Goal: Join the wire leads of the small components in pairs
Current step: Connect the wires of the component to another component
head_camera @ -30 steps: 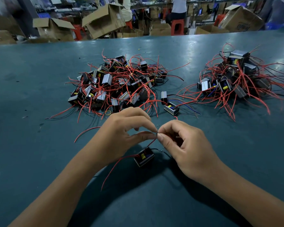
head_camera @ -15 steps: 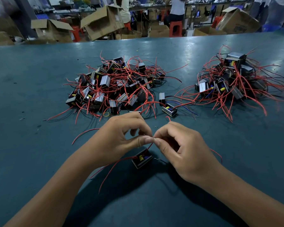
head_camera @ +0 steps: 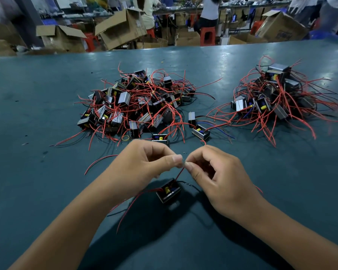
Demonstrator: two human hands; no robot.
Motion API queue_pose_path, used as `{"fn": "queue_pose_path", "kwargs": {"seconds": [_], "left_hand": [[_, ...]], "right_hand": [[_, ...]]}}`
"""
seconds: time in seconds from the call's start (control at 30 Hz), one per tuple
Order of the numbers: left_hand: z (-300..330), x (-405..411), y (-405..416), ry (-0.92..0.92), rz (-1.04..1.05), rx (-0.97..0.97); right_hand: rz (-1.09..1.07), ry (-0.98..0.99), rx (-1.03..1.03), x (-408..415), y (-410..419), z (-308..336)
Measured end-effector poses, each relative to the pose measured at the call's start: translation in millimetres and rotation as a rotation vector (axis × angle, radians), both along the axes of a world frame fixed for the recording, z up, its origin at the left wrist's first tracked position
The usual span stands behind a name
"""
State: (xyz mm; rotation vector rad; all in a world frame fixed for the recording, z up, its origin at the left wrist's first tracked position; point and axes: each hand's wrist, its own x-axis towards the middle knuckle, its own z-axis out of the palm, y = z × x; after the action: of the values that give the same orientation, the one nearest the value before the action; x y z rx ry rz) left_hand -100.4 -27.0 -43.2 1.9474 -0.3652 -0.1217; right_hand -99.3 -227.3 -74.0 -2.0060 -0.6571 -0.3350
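Two heaps of small components lie on the teal table (head_camera: 37, 117): a broad left heap (head_camera: 137, 106) at the middle and a taller right heap (head_camera: 275, 96) toward the far right, each too tangled in red leads to count its pieces. Three loose components sit between and just in front of them: one upright (head_camera: 191, 118), one lying beside it (head_camera: 201, 131), and one (head_camera: 160, 138) at the near edge of the left heap. A single component (head_camera: 168, 190) rests on the table close to the person, directly beneath the two hands. The left hand (head_camera: 144, 166) has its fingers curled, with thumb and forefinger pressed together on the end of a red lead (head_camera: 179, 174) that rises from that component. The right hand (head_camera: 219, 178) is curled likewise, and its thumb and forefinger pinch the same spot, so the two pinches touch tip to tip. Another red wire end (head_camera: 203, 142) pokes up behind the right hand's knuckles. Whether one lead or two sits inside the pinch cannot be told. Further red leads (head_camera: 129, 207) trail from the component to the near left, under the left wrist. Beyond the table's far edge stand several open cardboard boxes (head_camera: 123, 28).
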Motion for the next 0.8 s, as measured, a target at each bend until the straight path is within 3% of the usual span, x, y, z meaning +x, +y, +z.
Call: {"fn": "queue_pose_path", "kwargs": {"seconds": [0.1, 0.23, 0.4, 0.8], "left_hand": [[4.0, 3.3, 14.4, -0.23, -0.108, 0.116], [0.0, 5.9, 19.4, -0.204, -0.226, 0.048], [-5.1, 8.9, 14.6, -0.346, -0.154, 0.036], [-2.7, 9.5, 6.0, -0.811, -0.091, 0.407]], "right_hand": [[-0.006, 0.058, 0.038, 1.3, -1.1, -0.8], [0.007, 0.093, 0.058, 1.5, -0.3, -1.1], [0.042, 0.15, 0.082, 2.3, -2.5, -2.0], [0.093, 0.138, 0.061, -1.9, -1.1, 0.5]]}}
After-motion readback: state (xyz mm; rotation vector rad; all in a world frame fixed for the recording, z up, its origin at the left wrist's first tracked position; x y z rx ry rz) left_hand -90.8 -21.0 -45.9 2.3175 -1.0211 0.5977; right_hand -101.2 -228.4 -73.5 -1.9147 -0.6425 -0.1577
